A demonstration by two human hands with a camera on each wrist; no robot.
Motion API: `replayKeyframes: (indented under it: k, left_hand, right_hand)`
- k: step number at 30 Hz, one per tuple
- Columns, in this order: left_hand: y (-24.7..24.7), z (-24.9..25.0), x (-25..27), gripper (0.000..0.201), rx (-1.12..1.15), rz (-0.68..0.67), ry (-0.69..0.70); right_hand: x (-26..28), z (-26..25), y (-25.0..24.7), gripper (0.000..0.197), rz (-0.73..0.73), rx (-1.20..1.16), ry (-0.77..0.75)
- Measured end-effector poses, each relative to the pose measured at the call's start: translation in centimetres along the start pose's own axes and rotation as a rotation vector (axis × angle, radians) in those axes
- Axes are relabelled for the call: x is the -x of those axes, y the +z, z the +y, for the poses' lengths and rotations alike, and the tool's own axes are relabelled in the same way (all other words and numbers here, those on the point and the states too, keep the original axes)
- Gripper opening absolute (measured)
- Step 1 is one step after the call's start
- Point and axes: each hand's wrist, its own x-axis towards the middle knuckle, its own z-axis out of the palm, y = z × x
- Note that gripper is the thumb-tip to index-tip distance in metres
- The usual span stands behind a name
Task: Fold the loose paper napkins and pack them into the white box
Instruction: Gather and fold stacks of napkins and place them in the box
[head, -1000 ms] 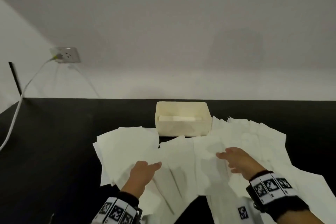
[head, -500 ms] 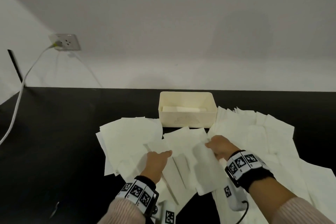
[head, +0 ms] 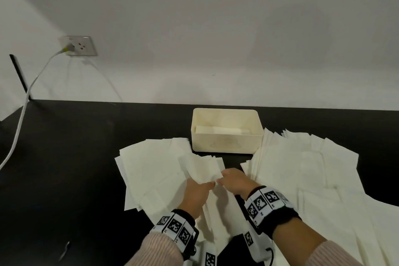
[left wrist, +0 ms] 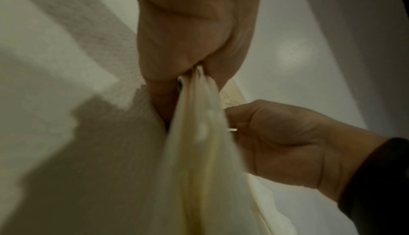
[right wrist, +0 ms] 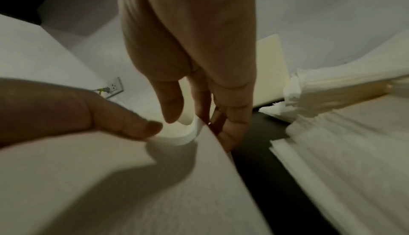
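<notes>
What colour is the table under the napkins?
Black, seen best in the head view: the table is dark around the napkins.

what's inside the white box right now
The white box holds a flat layer of folded napkins low against its floor, with the walls rising bare above them. The near wall hides the front part of the floor, so how many lie there cannot be told.

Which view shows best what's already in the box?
The head view: it looks down into the box, where folded napkins lie along the far side. The left wrist view catches only a perforated sliver behind the fingers; the right wrist view shows just an outer wall.
</notes>
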Motion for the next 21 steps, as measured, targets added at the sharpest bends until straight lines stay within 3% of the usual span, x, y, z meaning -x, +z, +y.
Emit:
replayKeyframes:
  k: [5, 8, 10, 12, 14, 17, 21]
  left_hand:
    - [-0.6, 0.5, 0.9, 0.034, 0.093, -0.052, 0.048]
    - [-1.0, 1.5, 1.7, 0.035, 0.212, -0.143, 0.11]
    - [-1.1, 2.4, 2.1, 0.035, 0.334, -0.188, 0.135]
    - [-1.2, 3.1, 2.3, 0.039, 0.482, -0.213, 0.139]
    - [-1.3, 3.6, 2.3, 0.044, 0.584, -0.225, 0.153]
    - [-1.9, 3.9, 2.3, 0.045, 0.63, -0.223, 0.219]
    - [-3.9, 3.7, 1.9, 0.027, 0.475, -0.17, 0.293]
  right_hand:
    - [0.2, 1.3, -1.3, 0.035, 0.14, -0.179, 0.024]
    - [1.1, 2.1, -2.5, 0.056, -0.003, -0.541, 0.004]
    - [2.3, 2.3, -3.2, 0.049, -0.134, -0.648, -0.098]
    - [3.6, 2.5, -3.6, 0.037, -0.253, -0.575, -0.18]
    - [4.6, 2.7, -3.9, 0.037, -0.264, -0.374, -0.207]
    - [5.5, 3.4, -5.4, 0.025, -0.064, -0.225, -0.184]
    - [6.5, 5.3, -8.1, 0.012, 0.235, -0.488, -0.187]
